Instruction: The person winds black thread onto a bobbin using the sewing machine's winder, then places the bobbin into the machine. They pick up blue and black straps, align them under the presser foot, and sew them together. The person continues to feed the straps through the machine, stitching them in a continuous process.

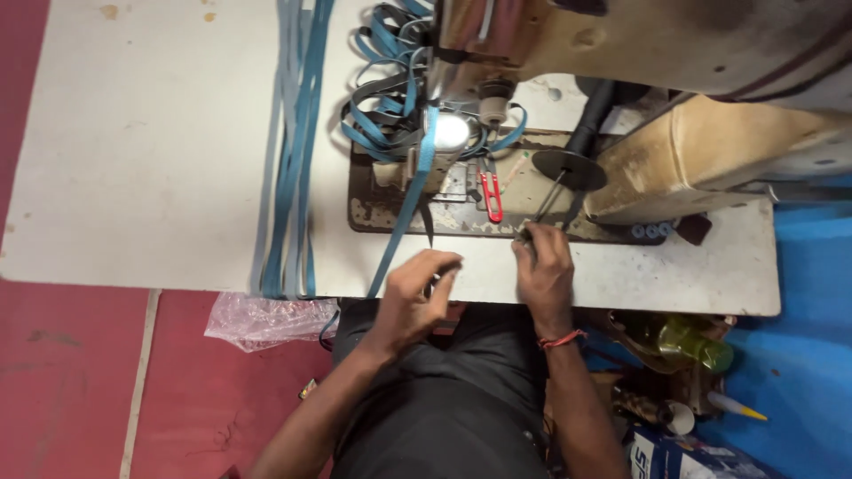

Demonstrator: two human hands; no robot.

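I sit at a white sewing table (pixel 160 160) with an old beige sewing machine (pixel 674 53). A blue strap (pixel 404 222) runs from under the machine's needle area down to the table's near edge. My left hand (pixel 422 288) is at that edge, fingers curled around a small dark piece next to the strap's lower end. My right hand (pixel 543 266) rests on the table by the machine base, pinching a small dark object at its fingertips. Red thread snips (pixel 491 197) lie on the machine bed between both hands and the needle.
A bundle of blue and grey straps (pixel 293 151) hangs over the table's left middle, with loops piled (pixel 386 89) behind the needle. A black disc on a rod (pixel 568 168) stands right of the snips. A clear plastic bag (pixel 257 319) and a green bottle (pixel 697 344) sit below the table.
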